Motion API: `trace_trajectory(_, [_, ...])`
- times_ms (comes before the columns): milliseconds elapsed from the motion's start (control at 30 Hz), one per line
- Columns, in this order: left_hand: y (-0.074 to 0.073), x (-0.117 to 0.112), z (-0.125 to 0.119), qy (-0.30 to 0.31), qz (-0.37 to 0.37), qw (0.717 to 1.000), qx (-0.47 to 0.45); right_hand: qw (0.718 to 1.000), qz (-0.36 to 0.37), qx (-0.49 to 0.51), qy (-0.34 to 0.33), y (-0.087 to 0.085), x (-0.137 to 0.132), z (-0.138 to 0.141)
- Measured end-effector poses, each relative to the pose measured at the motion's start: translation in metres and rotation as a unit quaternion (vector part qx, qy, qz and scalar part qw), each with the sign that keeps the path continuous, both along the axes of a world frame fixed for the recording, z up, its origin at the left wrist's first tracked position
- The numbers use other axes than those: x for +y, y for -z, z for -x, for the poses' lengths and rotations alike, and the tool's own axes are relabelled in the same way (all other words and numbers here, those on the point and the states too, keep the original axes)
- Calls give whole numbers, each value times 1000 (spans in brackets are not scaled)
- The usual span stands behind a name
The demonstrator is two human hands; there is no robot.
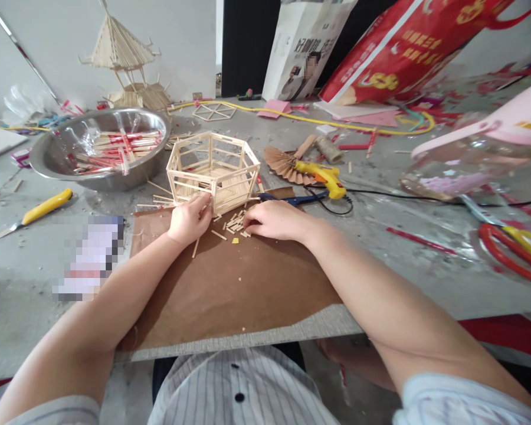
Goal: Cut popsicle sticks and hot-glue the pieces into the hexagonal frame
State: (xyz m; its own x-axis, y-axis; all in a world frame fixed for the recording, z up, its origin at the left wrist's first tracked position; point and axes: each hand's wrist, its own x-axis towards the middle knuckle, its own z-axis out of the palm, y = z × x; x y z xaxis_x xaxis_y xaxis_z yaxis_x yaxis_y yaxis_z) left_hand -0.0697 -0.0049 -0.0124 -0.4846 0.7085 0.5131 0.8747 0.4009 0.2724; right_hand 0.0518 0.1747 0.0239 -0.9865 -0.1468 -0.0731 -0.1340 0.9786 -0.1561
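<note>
A hexagonal frame of thin wooden sticks [212,174] stands at the far edge of a brown sheet [243,283]. My left hand [190,219] is closed at its lower front, fingertips pinching near a front post. Just right of the frame, my right hand [277,219] reaches palm down into a small pile of short cut sticks [235,222]. Its thumb and fingers come together at the pile's right side; whatever lies between the fingertips is hidden. A few loose sticks and a yellow scrap [235,241] lie on the sheet close by.
A steel bowl [101,177] of red-wrapped sticks stands left, near a yellow utility knife [46,206]. Behind it rises a stick pagoda [119,47]. At right are blue-handled pliers [298,198], a yellow glue gun [325,177] with its black cable, a pink-lidded bottle [482,130] and red-handled scissors [504,248].
</note>
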Motion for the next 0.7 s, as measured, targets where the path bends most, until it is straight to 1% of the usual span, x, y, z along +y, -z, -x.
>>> trace_trajectory(233, [3, 0, 1, -6, -26, 1000, 10, 1000, 18, 4, -10, 4, -6, 1])
trace_trajectory(533, [3, 1, 2, -5, -123, 992, 24, 999, -16, 12, -30, 5, -11, -1])
trace_trajectory(700, [5, 1, 3, -9, -123, 992, 37, 999, -18, 2, -42, 4, -15, -3])
